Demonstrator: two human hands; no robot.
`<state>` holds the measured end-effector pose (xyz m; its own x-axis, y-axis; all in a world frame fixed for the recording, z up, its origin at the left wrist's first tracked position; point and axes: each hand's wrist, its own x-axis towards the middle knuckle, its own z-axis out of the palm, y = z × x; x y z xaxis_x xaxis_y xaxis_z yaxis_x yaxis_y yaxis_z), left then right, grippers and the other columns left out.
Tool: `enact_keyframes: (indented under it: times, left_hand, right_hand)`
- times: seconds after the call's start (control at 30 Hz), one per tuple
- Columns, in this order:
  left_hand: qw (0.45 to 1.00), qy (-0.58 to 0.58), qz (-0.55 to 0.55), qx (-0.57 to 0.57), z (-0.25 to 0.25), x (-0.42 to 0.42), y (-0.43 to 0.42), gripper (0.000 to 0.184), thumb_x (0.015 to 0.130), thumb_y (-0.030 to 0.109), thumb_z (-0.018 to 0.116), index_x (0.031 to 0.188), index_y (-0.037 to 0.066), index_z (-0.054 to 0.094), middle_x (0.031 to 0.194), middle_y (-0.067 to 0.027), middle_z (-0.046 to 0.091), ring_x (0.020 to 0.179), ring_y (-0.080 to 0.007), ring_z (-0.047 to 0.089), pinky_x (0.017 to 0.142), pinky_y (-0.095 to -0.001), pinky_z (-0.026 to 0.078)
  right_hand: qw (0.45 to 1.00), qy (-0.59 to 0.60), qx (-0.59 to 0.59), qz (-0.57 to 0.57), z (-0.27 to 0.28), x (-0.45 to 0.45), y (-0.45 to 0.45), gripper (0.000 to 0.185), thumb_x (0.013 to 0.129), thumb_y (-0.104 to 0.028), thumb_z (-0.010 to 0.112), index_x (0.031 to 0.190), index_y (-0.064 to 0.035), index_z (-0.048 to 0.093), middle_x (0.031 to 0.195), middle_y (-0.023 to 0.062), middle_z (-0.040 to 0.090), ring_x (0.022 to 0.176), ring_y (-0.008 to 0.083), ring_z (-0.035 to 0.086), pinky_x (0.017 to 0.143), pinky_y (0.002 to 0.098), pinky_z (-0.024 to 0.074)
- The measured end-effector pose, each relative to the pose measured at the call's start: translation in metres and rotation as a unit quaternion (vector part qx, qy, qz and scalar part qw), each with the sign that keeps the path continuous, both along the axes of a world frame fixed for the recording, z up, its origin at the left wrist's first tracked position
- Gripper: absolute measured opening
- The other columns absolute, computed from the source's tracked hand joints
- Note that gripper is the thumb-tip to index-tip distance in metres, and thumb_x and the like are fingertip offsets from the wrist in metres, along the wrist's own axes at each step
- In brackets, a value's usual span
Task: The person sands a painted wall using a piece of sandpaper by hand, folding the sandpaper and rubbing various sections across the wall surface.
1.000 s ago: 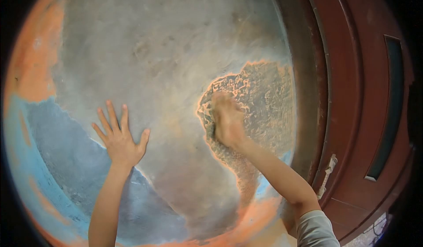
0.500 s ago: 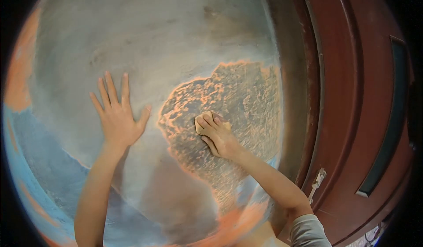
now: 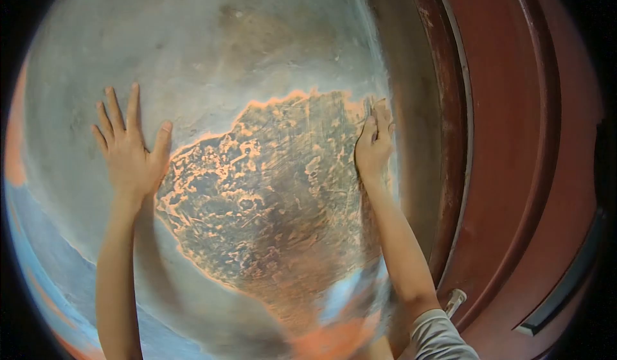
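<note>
My left hand (image 3: 132, 151) lies flat with fingers spread on the grey wall surface (image 3: 96, 39), left of a rough, textured patch (image 3: 257, 193) with a bright orange outline. Its thumb is close to the patch's left edge. At the patch's upper right edge, beside the wall's corner, my right hand (image 3: 375, 145) has its fingers closed on a small tan pad, mostly hidden by the fingers. The patch is brown and grey with pale orange ridges.
A brown strip and a dark red door frame (image 3: 450, 135) run down the right side, with a red door (image 3: 501, 103) beyond. A white latch-like piece (image 3: 455, 301) sits low on it. Blue and orange paint (image 3: 337, 337) lies along the bottom.
The view has shifted rightward. My right hand has moved up and right across the patch to its right edge, after showing the tan pad. My left hand remains spread on the wall.
</note>
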<state>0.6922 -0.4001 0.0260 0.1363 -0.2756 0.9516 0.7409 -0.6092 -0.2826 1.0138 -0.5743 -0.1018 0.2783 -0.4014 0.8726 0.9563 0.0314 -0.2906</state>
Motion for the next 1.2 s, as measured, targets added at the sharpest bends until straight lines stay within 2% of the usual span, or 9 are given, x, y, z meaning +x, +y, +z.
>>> enact_keyframes:
  times: [0.1, 0.17, 0.4, 0.5, 0.57, 0.7, 0.8, 1.0, 1.2]
  left_hand:
    - [1.0, -0.006, 0.002, 0.0, 0.001, 0.002, -0.001, 0.07, 0.089, 0.047, 0.052, 0.15, 0.02, 0.029, 0.157, -0.0168, 0.016, 0.144, -0.0395, 0.011, 0.113, -0.0579, 0.006]
    - [1.0, 0.001, 0.0, 0.004, 0.002, 0.003, -0.002, 0.07, 0.089, 0.048, 0.052, 0.15, 0.021, 0.029, 0.157, -0.0159, 0.016, 0.145, -0.0389, 0.011, 0.114, -0.0576, 0.006]
    - [1.0, -0.007, 0.014, 0.0, -0.002, 0.002, -0.004, 0.07, 0.09, 0.049, 0.051, 0.15, 0.021, 0.029, 0.157, -0.0154, 0.016, 0.145, -0.0387, 0.012, 0.114, -0.0576, 0.007]
    - [1.0, -0.01, 0.028, -0.006, 0.0, 0.001, -0.007, 0.071, 0.089, 0.049, 0.051, 0.15, 0.021, 0.028, 0.157, -0.0156, 0.017, 0.145, -0.0388, 0.012, 0.114, -0.0575, 0.007]
    - [0.999, -0.008, 0.039, -0.015, 0.001, -0.001, -0.006, 0.071, 0.089, 0.048, 0.052, 0.15, 0.021, 0.028, 0.157, -0.0157, 0.017, 0.145, -0.0389, 0.012, 0.114, -0.0574, 0.007]
    - [1.0, -0.006, 0.019, -0.012, -0.001, 0.001, -0.006, 0.069, 0.089, 0.047, 0.052, 0.15, 0.02, 0.029, 0.157, -0.016, 0.017, 0.144, -0.0392, 0.012, 0.114, -0.0573, 0.008]
    - [1.0, 0.001, 0.024, -0.019, -0.002, -0.001, -0.007, 0.068, 0.089, 0.045, 0.052, 0.149, 0.02, 0.03, 0.157, -0.0157, 0.018, 0.145, -0.0387, 0.012, 0.114, -0.057, 0.007]
    - [0.999, -0.004, 0.025, -0.023, -0.002, -0.003, -0.003, 0.068, 0.09, 0.045, 0.052, 0.149, 0.02, 0.031, 0.157, -0.0143, 0.018, 0.145, -0.0368, 0.012, 0.115, -0.0559, 0.005]
    - [0.999, -0.001, 0.02, -0.025, -0.003, -0.004, -0.005, 0.068, 0.09, 0.045, 0.051, 0.149, 0.02, 0.03, 0.157, -0.0136, 0.017, 0.145, -0.0366, 0.012, 0.114, -0.0567, 0.005]
  right_hand:
    - [0.996, 0.046, 0.027, -0.078, 0.004, 0.001, 0.008, 0.032, 0.092, -0.01, 0.051, 0.121, 0.0009, 0.059, 0.126, 0.0233, 0.057, 0.12, 0.0408, 0.052, 0.103, 0.042, 0.0398]
    - [0.98, -0.157, -0.1, -0.072, -0.007, -0.013, 0.014, 0.034, 0.092, -0.011, 0.053, 0.123, 0.0013, 0.058, 0.126, 0.0232, 0.057, 0.121, 0.0392, 0.051, 0.101, 0.0411, 0.041]
    - [0.991, -0.052, 0.035, -0.114, 0.013, -0.003, 0.006, 0.03, 0.09, -0.009, 0.055, 0.118, 0.0007, 0.059, 0.112, 0.0235, 0.063, 0.106, 0.0415, 0.06, 0.094, 0.0404, 0.0454]
    - [0.989, -0.123, -0.073, -0.033, 0.008, -0.005, 0.005, 0.035, 0.091, -0.009, 0.049, 0.122, 0.0029, 0.057, 0.127, 0.0229, 0.056, 0.126, 0.0413, 0.047, 0.111, 0.0438, 0.0296]
    - [1.0, -0.003, 0.019, 0.004, 0.029, 0.012, -0.007, 0.02, 0.089, -0.007, 0.054, 0.106, 0.0008, 0.062, 0.097, 0.019, 0.065, 0.083, 0.0344, 0.062, 0.081, 0.0422, 0.0465]
    - [0.999, -0.033, -0.006, -0.034, 0.034, -0.023, 0.03, 0.017, 0.09, -0.006, 0.053, 0.103, -0.0001, 0.063, 0.098, 0.0178, 0.066, 0.082, 0.0303, 0.063, 0.076, 0.039, 0.0491]
    - [0.953, -0.276, -0.037, -0.117, 0.032, -0.035, 0.029, 0.016, 0.09, -0.005, 0.053, 0.102, -0.0019, 0.063, 0.097, 0.0164, 0.067, 0.074, 0.0274, 0.063, 0.068, 0.0365, 0.05]
    - [0.995, 0.014, 0.048, -0.084, 0.047, -0.023, 0.032, 0.018, 0.088, -0.003, 0.055, 0.104, -0.0031, 0.063, 0.094, 0.0146, 0.068, 0.071, 0.0264, 0.064, 0.065, 0.0369, 0.0493]
    - [0.984, -0.147, -0.048, -0.084, 0.043, -0.031, 0.008, 0.028, 0.088, -0.001, 0.053, 0.115, 0.0016, 0.06, 0.092, 0.0202, 0.067, 0.074, 0.0288, 0.066, 0.069, 0.0369, 0.0513]
